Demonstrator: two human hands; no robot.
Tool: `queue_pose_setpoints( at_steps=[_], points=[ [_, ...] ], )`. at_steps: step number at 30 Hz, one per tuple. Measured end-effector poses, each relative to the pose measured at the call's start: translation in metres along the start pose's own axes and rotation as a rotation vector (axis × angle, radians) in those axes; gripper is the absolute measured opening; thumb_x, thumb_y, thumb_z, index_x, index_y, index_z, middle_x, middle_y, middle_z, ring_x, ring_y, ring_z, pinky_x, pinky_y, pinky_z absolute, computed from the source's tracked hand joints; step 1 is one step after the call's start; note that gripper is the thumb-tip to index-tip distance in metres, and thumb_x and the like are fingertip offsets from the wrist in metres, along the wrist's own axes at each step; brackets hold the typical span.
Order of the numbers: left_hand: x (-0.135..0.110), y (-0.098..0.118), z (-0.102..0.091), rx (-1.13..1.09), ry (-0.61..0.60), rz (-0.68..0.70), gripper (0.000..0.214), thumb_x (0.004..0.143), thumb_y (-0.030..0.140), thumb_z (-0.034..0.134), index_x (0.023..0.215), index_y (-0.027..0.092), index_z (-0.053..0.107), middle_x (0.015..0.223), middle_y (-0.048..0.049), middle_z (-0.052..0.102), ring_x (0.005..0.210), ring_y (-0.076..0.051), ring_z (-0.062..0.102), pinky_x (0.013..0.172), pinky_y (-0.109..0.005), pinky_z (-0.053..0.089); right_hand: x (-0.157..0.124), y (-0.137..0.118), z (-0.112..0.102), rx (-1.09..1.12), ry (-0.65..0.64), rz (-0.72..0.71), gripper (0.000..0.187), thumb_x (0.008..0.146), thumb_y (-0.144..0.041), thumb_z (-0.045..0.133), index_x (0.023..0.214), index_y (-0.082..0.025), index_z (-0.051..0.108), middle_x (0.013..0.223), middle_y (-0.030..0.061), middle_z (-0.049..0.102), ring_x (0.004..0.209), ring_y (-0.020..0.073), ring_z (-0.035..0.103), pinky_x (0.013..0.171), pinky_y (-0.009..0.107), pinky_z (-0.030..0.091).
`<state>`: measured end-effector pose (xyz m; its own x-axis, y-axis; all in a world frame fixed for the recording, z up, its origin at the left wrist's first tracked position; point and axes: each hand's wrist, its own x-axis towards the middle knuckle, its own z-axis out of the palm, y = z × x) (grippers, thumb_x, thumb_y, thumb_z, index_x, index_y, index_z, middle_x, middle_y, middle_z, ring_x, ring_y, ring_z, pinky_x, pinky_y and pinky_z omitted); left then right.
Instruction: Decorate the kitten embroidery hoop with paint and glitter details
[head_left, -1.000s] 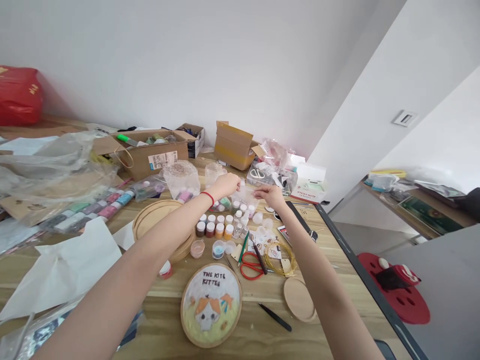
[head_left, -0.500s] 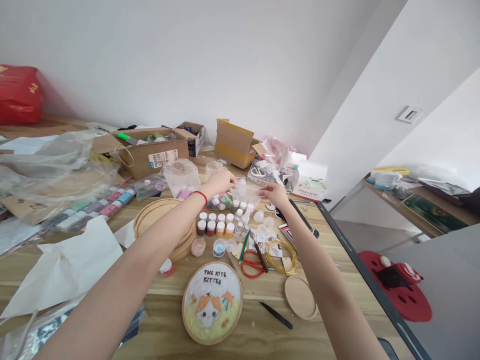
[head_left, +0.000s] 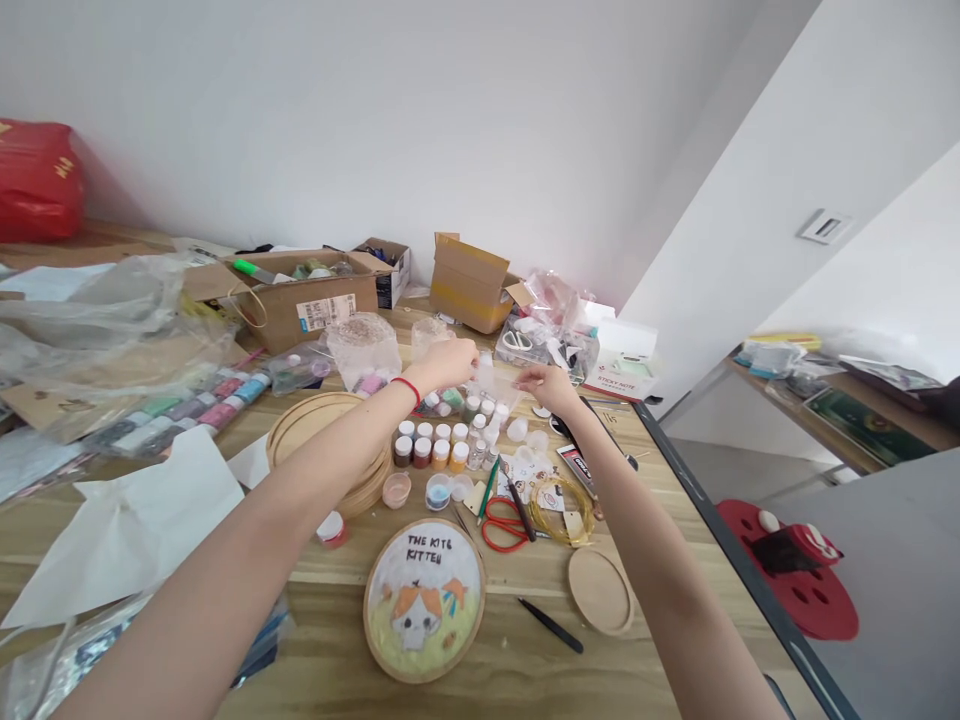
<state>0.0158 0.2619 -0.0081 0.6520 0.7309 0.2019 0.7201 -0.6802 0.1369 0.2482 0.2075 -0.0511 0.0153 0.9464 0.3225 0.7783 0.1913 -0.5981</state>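
Between white-lidded jars point(head_left: 441, 452) and yellow-taped box point(head_left: 471, 290), left hand point(head_left: 451, 360) and right hand point(head_left: 550, 386) in a pinch on clear bag point(head_left: 496, 380)

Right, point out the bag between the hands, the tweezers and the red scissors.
Bag point(head_left: 501, 384): head view, on its see-through plastic.
Tweezers point(head_left: 551, 625): head view, middle of the black body.
Red scissors point(head_left: 504, 522): head view, on the handles.

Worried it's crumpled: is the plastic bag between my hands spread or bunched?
Spread: the clear plastic bag stretches from the left hand to the right hand. I cannot tell whether its mouth is open.
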Motion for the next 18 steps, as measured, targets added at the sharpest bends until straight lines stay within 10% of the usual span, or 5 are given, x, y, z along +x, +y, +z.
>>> queue_pose_setpoints(
  at_steps=[18],
  points=[
    [0.006,0.046,0.002,0.21,0.08,0.198,0.02,0.087,0.011,0.053,0.088,0.01,0.073,0.096,-0.0148,0.073,0.094,-0.024,0.067,0.077,-0.034,0.04,0.006,-0.044,0.014,-0.425,-0.107,-0.058,0.018,0.082,-0.016,0.06,0.087,-0.019,0.077,0.093,0.0095,0.077,0.091,0.0241,0.069,0.08,0.029,0.048]
  ],
)
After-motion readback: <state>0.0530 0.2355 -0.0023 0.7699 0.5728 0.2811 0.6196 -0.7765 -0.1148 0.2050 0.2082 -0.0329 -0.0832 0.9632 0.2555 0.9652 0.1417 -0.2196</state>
